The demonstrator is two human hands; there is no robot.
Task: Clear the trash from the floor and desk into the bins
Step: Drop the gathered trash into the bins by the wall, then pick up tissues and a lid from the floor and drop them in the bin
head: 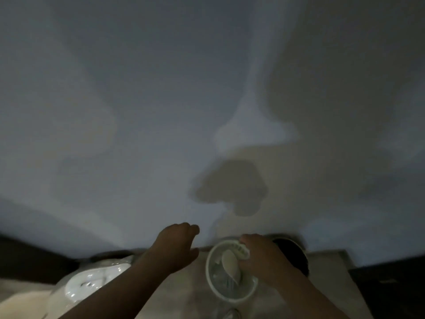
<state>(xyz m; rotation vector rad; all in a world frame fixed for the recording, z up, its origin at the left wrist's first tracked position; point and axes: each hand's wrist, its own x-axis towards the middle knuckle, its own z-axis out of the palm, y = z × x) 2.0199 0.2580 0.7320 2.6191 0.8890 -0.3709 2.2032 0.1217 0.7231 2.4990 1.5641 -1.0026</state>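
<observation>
Paper, gripped by right fingers, tapers nearward over bin; left fingers relaxed.

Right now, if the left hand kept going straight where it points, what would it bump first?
Probably the pale wall. The left hand reaches forward, holding nothing, and nothing shows between it and the wall, though depth is hard to judge in this dim view.

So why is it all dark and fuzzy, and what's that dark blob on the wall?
Head view: the room is dim, so all looks grey; head view: blur smears the white scrap gripped by the right hand and the shiny bag; head view: the blob on the wall is a shadow, perhaps a hand's.
</observation>
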